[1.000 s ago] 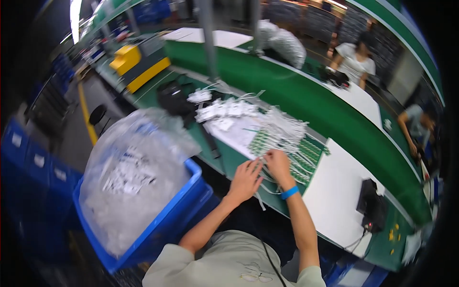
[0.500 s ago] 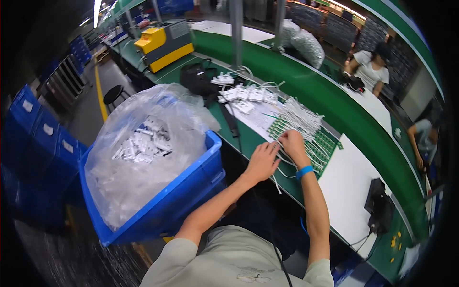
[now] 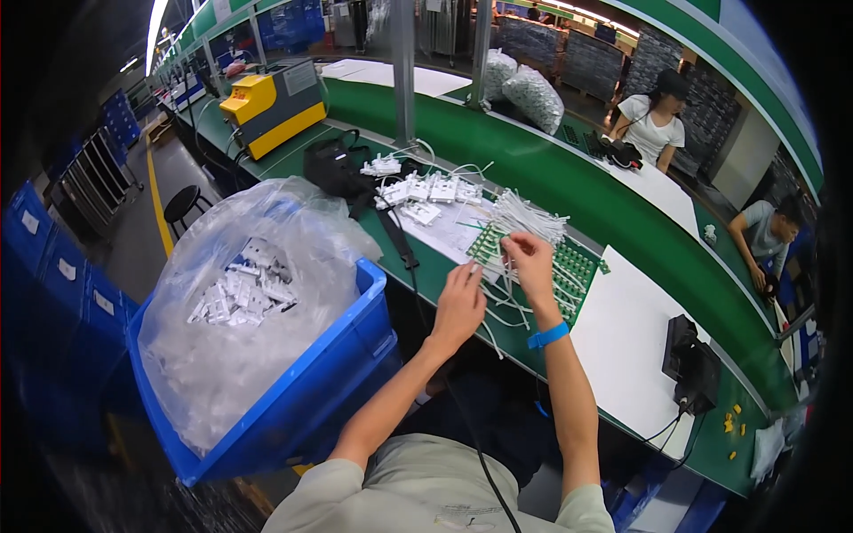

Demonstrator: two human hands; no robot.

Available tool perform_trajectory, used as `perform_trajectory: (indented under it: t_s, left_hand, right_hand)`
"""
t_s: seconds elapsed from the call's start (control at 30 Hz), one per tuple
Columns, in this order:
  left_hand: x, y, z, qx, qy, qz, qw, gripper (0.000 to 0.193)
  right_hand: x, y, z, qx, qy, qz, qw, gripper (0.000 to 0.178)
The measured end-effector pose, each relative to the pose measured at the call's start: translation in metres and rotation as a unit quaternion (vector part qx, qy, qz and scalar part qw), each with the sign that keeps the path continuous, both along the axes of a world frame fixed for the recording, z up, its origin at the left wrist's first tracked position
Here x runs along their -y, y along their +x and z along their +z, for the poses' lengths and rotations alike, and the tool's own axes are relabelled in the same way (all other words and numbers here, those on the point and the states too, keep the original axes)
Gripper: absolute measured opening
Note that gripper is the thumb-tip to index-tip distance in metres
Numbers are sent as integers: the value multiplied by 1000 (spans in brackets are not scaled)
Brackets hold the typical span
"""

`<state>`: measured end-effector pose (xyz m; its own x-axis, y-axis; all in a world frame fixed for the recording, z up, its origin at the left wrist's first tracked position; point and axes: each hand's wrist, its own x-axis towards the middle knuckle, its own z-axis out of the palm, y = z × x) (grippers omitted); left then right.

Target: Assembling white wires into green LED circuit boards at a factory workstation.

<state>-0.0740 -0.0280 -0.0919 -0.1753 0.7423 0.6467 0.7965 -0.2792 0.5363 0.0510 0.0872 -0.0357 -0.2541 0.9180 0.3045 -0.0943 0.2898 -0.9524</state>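
A green circuit board panel lies on the bench, with several white cables running across it. My right hand, with a blue band at its wrist, pinches a white cable above the panel's left part. Just left of it, my left hand is at the panel's near left corner, fingers bent and drawn together. What lies between those fingertips is hidden. A loose cable end hangs over the bench edge beside it. Behind the panel lies a thick bundle of white cables. White plastic housings sit to its left.
A blue crate lined with clear plastic holds white parts at my left. Behind it are a black bag and a yellow-grey machine. White sheet and black power adapters lie right. Two people sit across the bench.
My right hand has lifted slightly off the panel with a cable in its fingers. My left hand has drawn its fingers closer together. The whole view has shifted a little.
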Motion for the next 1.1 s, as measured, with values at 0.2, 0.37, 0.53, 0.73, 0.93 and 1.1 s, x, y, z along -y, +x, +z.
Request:
perform_trajectory:
  t_s: [0.2, 0.37, 0.53, 0.73, 0.93, 1.1]
  left_hand:
    - [-26, -18, 35, 494, -40, -188, 848, 29]
    - [-19, -34, 45, 531, -115, -281, 791, 19]
    - [-1, -28, 45, 540, -109, -284, 784, 14]
    - [0, -22, 37, 561, -111, -296, 765, 13]
    - [1, -12, 29, 600, -134, -295, 731, 14]
    - [5, -5, 29, 602, -129, -289, 733, 15]
  right_hand:
    - [11, 5, 6, 75, -3, 76, 994, 17]
    - [30, 17, 22, 46, -77, 151, 984, 12]
    - [44, 26, 27, -10, -128, 212, 969, 13]
    - [43, 31, 16, -60, -236, 238, 940, 13]
    - [38, 40, -7, -79, -306, 258, 913, 13]
    - [37, 45, -12, -94, -322, 275, 901, 9]
